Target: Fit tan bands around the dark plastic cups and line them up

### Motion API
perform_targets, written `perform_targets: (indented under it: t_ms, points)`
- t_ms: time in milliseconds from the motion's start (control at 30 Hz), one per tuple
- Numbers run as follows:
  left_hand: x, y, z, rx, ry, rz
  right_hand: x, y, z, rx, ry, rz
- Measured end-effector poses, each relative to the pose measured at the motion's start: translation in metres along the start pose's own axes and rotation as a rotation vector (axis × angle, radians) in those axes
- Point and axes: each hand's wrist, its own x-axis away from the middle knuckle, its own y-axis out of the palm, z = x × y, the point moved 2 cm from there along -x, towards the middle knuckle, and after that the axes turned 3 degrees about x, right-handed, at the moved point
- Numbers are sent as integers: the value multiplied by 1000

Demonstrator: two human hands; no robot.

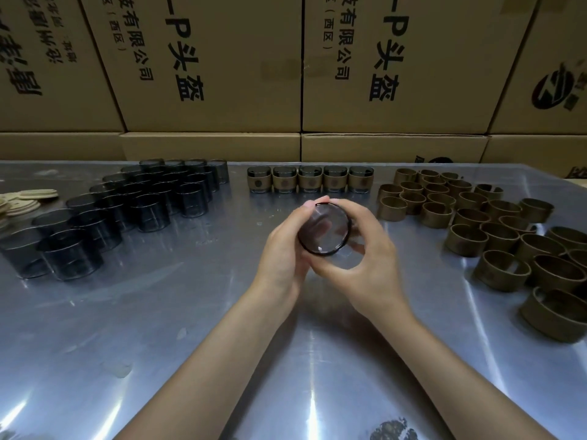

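I hold one dark see-through cup (324, 228) above the middle of the metal table, its open mouth turned toward me. My left hand (286, 249) grips its left side and my right hand (365, 258) curls round its right side and underside. Whether a band sits on it is hidden by my fingers. Several bare dark cups (133, 201) stand grouped at the left. A row of several banded cups (309, 179) lines the far middle. Loose tan bands (495, 230) lie spread at the right.
The shiny metal table (190, 328) reflects light. A small stack of pale round discs (22, 200) lies at the far left edge. Printed cardboard boxes (286, 74) form a wall right behind the table.
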Motion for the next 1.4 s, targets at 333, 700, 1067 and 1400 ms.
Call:
perform_targets:
  t_ms: [333,700,1067,1400]
  points:
    - [9,1,5,-239,114,-58,2,3,5,46,-15,-78]
    - [16,3,11,-375,189,-177,-9,-8,15,-315,288,-3]
    - [6,-9,14,-60,-32,-108,-6,-5,11,-261,194,-67]
    - [14,-3,9,-131,4,79,3,-4,1,272,-67,-189]
